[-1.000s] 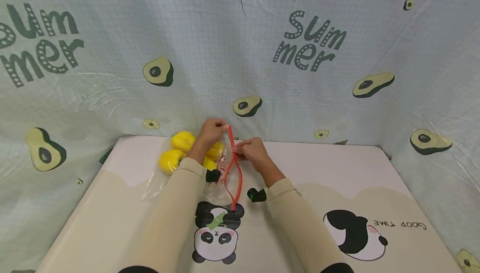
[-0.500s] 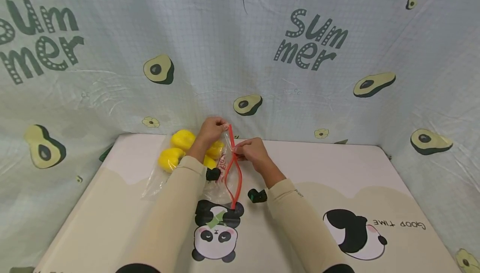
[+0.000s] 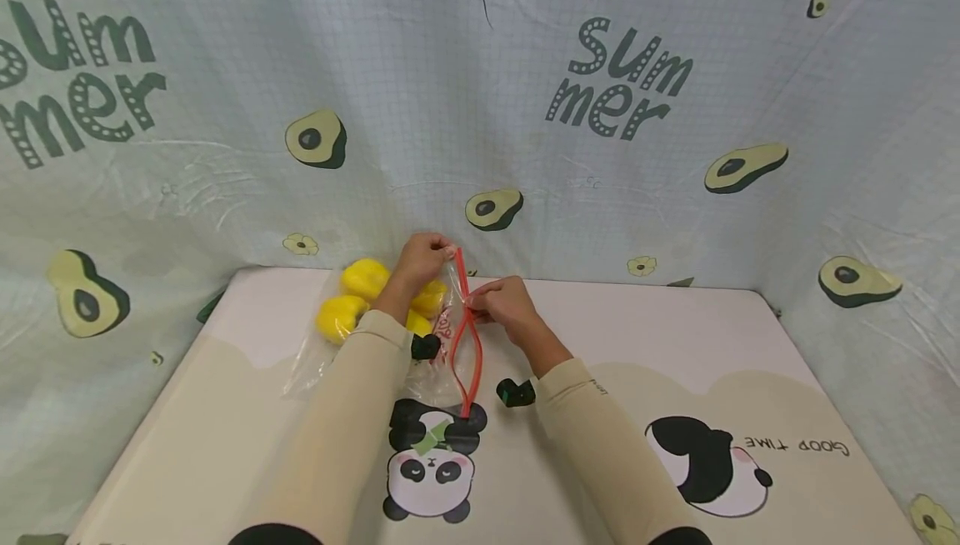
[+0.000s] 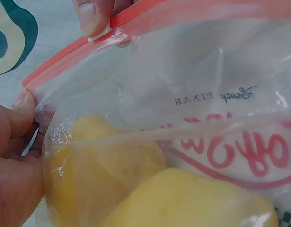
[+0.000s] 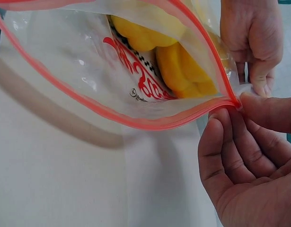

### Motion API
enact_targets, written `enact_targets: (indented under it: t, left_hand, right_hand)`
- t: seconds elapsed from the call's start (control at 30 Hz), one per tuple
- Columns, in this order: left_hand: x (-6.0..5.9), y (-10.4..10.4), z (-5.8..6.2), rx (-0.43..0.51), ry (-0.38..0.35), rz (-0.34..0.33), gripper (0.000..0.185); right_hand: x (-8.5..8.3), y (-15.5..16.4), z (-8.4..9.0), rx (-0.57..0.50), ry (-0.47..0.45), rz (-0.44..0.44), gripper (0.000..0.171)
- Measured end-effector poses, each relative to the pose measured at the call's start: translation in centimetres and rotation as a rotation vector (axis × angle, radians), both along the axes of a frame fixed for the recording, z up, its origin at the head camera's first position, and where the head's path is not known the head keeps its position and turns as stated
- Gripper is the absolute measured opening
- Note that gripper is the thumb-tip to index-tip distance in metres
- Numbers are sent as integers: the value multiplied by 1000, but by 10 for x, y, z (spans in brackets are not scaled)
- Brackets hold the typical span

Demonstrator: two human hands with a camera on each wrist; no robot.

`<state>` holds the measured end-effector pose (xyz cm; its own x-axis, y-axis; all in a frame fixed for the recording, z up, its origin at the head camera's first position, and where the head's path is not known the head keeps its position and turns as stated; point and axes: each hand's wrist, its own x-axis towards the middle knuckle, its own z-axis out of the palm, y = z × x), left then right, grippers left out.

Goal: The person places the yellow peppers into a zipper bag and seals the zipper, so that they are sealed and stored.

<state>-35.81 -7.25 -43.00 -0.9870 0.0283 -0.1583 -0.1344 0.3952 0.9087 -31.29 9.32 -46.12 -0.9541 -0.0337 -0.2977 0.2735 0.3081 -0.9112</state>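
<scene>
A clear zip bag (image 3: 431, 382) with a red zip strip (image 3: 478, 362) and red lettering lies at the table's far side. Several yellow bell peppers (image 3: 339, 318) are inside it. My left hand (image 3: 422, 263) pinches the far end of the strip. Partway along the strip, my right hand (image 3: 508, 305) pinches a small white slider (image 4: 100, 34) between thumb and fingers. From the slider to the left hand the strip's two edges run together. On the near side, as the right wrist view shows, the bag's mouth gapes and peppers (image 5: 183, 71) show through it.
The pale table (image 3: 600, 462) carries a printed panda (image 3: 431, 478) and a printed dog (image 3: 708, 466). Just behind its far edge hangs a curtain (image 3: 420, 112) with avocado prints. Dark wrist-worn pieces (image 3: 516, 392) sit below each hand.
</scene>
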Motion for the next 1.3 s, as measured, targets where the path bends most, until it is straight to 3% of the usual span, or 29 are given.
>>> enact_targets:
  t: [0.77, 1.07, 1.3]
  left_hand:
    - [2, 0, 3, 10, 14, -9, 24]
    - [3, 1, 1, 9, -35, -1, 26]
    - [0, 0, 1, -11, 40, -13, 25]
  right_hand:
    - [4, 5, -3, -15, -5, 29, 17]
    - [7, 9, -6, 12, -15, 42, 18]
    - [6, 9, -3, 2, 16, 55, 17]
